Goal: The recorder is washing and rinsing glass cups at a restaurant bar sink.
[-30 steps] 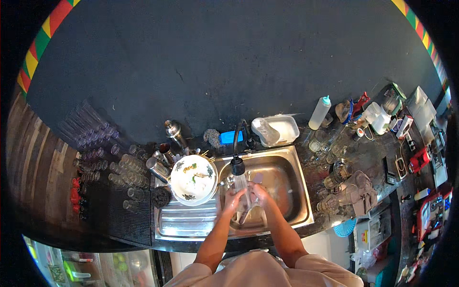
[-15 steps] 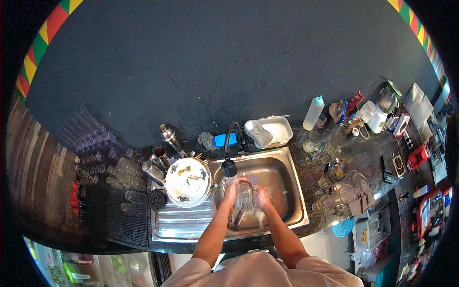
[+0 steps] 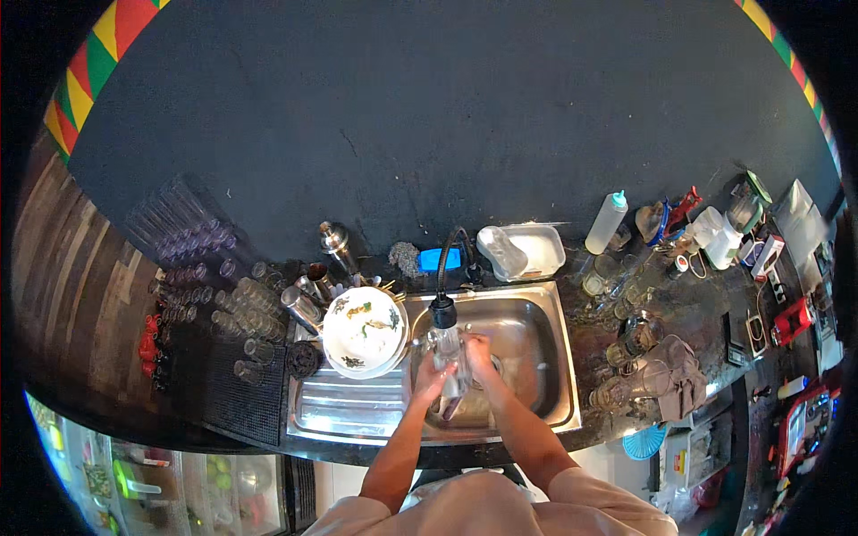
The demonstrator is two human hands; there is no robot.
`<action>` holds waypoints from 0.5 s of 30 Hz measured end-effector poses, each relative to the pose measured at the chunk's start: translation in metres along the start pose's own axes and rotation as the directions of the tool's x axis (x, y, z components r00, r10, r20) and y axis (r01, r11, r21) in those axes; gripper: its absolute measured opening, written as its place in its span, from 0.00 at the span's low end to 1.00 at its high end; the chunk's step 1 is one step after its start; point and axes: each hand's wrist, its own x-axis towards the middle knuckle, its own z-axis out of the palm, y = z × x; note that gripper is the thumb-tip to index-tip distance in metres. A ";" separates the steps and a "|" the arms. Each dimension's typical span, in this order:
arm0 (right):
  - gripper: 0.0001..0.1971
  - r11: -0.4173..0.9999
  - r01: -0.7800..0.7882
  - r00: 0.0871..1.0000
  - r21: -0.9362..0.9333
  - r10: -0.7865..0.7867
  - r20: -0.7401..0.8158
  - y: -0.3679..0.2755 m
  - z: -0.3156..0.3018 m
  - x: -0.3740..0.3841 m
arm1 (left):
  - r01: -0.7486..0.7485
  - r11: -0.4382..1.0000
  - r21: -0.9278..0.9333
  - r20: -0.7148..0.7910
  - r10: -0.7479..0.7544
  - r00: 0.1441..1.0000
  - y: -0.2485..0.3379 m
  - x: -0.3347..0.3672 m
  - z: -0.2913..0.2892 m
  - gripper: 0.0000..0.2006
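One steel sink [image 3: 545, 313] with one black tap [image 3: 444, 308]. Two hands [image 3: 431, 379] [image 3: 479, 355] over the basin, sharing one clear glass [image 3: 450, 350]. One stack of patterned white plates [image 3: 363, 330] on the drainer. One white squeeze bottle [image 3: 606, 222], one white tub [image 3: 534, 250], one blue sponge [image 3: 439, 259], one steel shaker [image 3: 333, 238]. Many upturned glasses [image 3: 255, 299] at the left; the exact number cannot be told.

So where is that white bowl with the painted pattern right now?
In the head view, the white patterned bowl sits on the steel draining board, left of the sink basin and the left hand, with glasses further left.
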 end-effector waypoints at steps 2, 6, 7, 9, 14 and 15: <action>0.09 0.999 -0.052 0.993 0.016 0.050 0.106 0.050 -0.031 0.031 | -0.032 0.995 -0.091 0.007 0.033 0.999 0.026 -0.003 0.033 0.22; 0.07 0.970 -0.233 0.951 0.071 0.212 0.225 0.049 0.002 0.014 | -0.281 0.908 0.310 -0.175 0.345 0.922 0.041 -0.018 0.023 0.25; 0.08 0.931 -0.353 0.905 0.097 0.313 0.288 0.018 0.021 -0.006 | -0.231 0.914 0.334 -0.231 0.317 0.920 0.044 -0.028 0.011 0.25; 0.09 0.929 -0.356 0.897 0.097 0.311 0.314 0.016 0.007 0.007 | -0.224 0.906 0.360 -0.221 0.316 0.923 0.052 -0.027 0.026 0.26; 0.10 0.941 -0.313 0.942 0.127 0.292 0.164 0.022 -0.028 0.025 | -0.208 0.921 0.331 -0.157 0.271 0.950 0.037 -0.008 0.043 0.26; 0.10 0.941 -0.325 0.939 0.096 0.309 0.147 0.009 -0.021 0.013 | -0.157 0.943 0.293 -0.176 0.215 0.961 0.032 -0.007 0.034 0.26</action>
